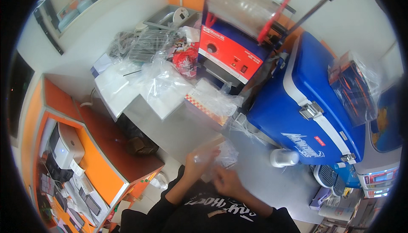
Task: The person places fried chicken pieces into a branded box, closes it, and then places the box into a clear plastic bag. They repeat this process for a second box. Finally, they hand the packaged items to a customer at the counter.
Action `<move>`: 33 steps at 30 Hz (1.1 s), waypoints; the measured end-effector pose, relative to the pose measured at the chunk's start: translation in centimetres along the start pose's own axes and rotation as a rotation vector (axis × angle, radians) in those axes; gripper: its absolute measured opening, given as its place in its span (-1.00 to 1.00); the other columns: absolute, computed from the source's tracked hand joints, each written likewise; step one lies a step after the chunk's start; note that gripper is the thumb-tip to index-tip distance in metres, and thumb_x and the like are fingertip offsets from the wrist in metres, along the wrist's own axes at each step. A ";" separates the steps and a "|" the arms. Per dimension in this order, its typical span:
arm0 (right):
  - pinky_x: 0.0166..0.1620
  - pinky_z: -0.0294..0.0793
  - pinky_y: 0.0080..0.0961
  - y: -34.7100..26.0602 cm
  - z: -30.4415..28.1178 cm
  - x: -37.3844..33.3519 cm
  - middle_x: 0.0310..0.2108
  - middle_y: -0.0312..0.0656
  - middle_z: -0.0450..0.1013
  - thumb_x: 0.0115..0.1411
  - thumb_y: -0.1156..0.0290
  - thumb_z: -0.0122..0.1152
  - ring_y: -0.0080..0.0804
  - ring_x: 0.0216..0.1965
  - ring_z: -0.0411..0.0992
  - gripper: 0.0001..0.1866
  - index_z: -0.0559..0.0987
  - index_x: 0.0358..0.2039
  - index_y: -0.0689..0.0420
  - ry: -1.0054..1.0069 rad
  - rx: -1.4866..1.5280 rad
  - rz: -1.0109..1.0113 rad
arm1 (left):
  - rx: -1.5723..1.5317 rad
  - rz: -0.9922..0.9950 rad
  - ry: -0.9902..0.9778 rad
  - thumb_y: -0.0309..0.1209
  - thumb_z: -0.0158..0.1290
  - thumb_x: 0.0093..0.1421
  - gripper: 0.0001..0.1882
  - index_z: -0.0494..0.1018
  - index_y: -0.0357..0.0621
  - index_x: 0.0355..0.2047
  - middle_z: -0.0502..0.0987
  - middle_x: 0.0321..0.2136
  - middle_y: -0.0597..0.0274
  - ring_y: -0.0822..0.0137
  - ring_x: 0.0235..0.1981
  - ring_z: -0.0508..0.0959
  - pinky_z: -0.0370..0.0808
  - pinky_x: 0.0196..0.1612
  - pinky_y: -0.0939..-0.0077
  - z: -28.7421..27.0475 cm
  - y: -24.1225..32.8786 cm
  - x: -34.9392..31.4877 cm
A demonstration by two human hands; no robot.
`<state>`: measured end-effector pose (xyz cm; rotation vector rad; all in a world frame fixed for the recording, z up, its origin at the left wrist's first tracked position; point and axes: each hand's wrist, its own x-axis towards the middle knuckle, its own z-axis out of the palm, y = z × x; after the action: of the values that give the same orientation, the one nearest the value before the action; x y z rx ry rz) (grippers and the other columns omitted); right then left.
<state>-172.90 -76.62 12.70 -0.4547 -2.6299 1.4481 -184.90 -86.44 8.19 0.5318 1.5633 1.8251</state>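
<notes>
A crinkled clear plastic bag (227, 155) is between my hands, in front of my chest at the near edge of the metal counter. My left hand (200, 161) is closed on its left side, partly smeared by motion. Lower and to the right, my right hand (227, 183) has its fingers curled in a pinch against the bag's lower part. Whether anything is inside the bag, I cannot make out. Just beyond my hands stands a checkered cardboard box (207, 110) with clear plastic film spilling from its top.
A blue and red sealing machine (229, 54) with a film roll and long lever stands at the back. To the right are a large blue cooler box (314, 101) and white plastic cups (284, 158). Plastic bags (163, 86) lie at left, above an orange cabinet (100, 148).
</notes>
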 end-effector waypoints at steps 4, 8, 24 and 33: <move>-0.33 0.44 -0.37 0.0 0.2 -2.0 -0.49 -0.08 0.48 0.19 0.37 0.09 -0.18 -0.43 0.49 -0.84 0.47 -0.26 0.15 -0.066 0.246 0.159 | 0.080 -0.018 -0.051 -0.55 0.13 0.16 -0.85 0.59 -0.30 -0.26 0.62 -0.23 0.11 0.39 -0.21 0.59 0.49 -0.09 0.51 -0.4 0.6 0.6; -0.33 0.43 -0.40 0.6 -1.8 -2.6 -0.49 -0.08 0.44 0.22 0.34 0.07 -0.31 -0.47 0.46 -0.81 0.48 -0.23 0.18 -0.292 0.259 0.151 | 0.216 0.058 -0.116 -0.53 0.14 0.14 -0.86 0.61 -0.23 -0.27 0.63 -0.24 0.15 0.42 -0.22 0.59 0.49 -0.10 0.53 0.0 0.9 -0.2; 0.12 0.13 0.01 8.0 -2.7 15.2 -0.06 0.16 0.37 0.17 0.11 0.13 0.19 0.00 0.26 -0.50 0.47 -0.08 0.30 0.487 -0.449 -0.142 | 0.265 0.158 0.360 -0.27 -0.09 0.35 -0.69 0.51 -0.28 -0.20 0.39 -0.58 0.32 0.50 -0.54 0.33 0.29 -0.44 0.62 -2.5 6.5 -8.6; -0.09 0.32 -0.11 11.5 0.9 22.0 -0.30 0.19 0.45 0.26 0.28 0.04 0.11 -0.19 0.39 -0.66 0.55 -0.29 0.38 0.652 -0.297 -0.123 | 0.317 0.547 1.007 -0.24 -0.19 0.39 -0.62 0.45 -0.22 -0.45 0.24 -0.65 0.41 0.56 -0.60 0.21 0.16 -0.50 0.64 -9.5 10.7 -20.0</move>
<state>-191.60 -64.77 1.39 -0.6465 -2.2731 0.7024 -179.86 -107.99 18.97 0.1508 2.5913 2.4678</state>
